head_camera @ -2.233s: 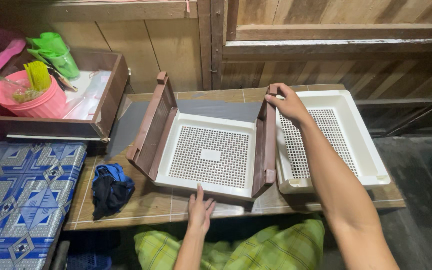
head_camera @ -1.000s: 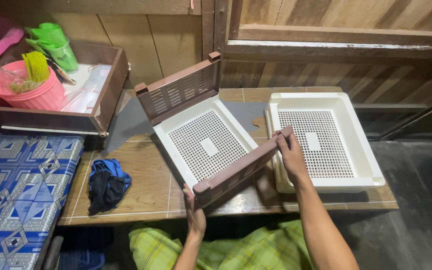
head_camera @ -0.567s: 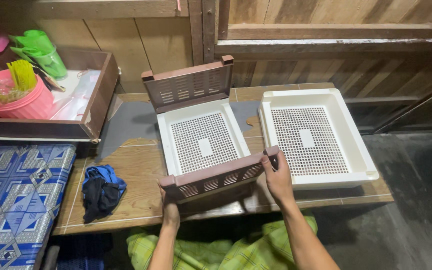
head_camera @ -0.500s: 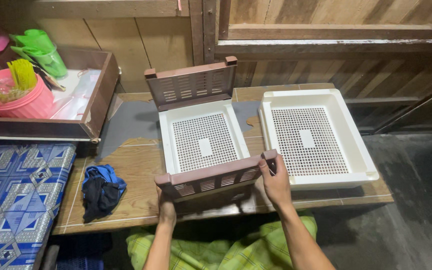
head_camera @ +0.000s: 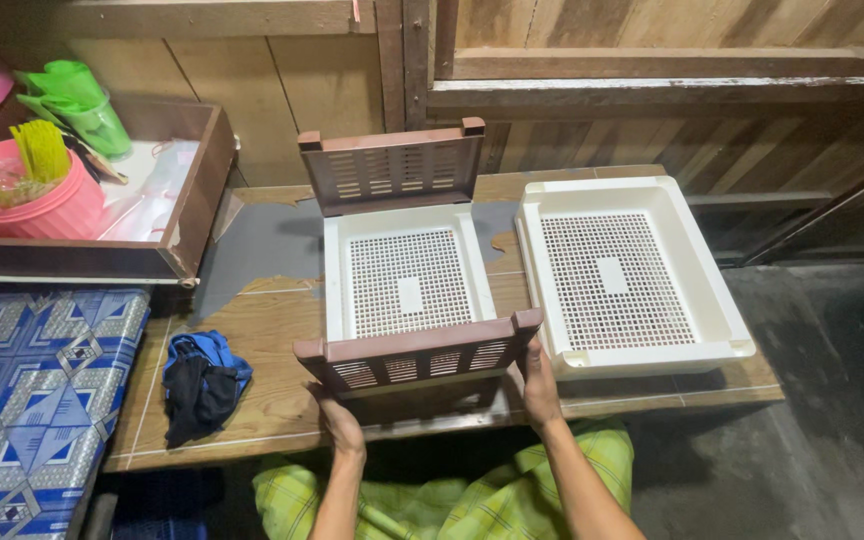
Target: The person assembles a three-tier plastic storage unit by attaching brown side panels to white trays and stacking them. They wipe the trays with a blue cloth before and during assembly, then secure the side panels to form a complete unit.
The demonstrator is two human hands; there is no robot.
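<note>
On the wooden table (head_camera: 282,330), right in front of the person, sits a white perforated tray (head_camera: 407,280) with two brown slatted side panels, and both hands are on it. Left hand (head_camera: 340,422) is tucked under the near brown panel (head_camera: 417,355) at its left end, fingers curled up against the underside; how tightly they close is hidden by the panel. Right hand (head_camera: 537,385) is at the panel's right end, fingers wrapped up along the corner post, palm pressed to its outer edge. That near panel stands tilted towards the camera, its slats facing us. Opposite, the far brown panel (head_camera: 392,168) stands nearly upright against the back edge of the tray, in front of the wooden wall (head_camera: 592,60).

Just beside the tray on the right, almost touching, lies a second white tray (head_camera: 642,285) with no brown panels, its mesh floor bare. Over on the left, a crumpled blue and black cloth (head_camera: 202,380) lies near the table's front edge. Further back left, a brown wooden box (head_camera: 187,230) holds a pink bowl (head_camera: 27,200) with yellow sticks in it and a green cup (head_camera: 87,100). A blue patterned mat (head_camera: 32,400) fills the lower left.
</note>
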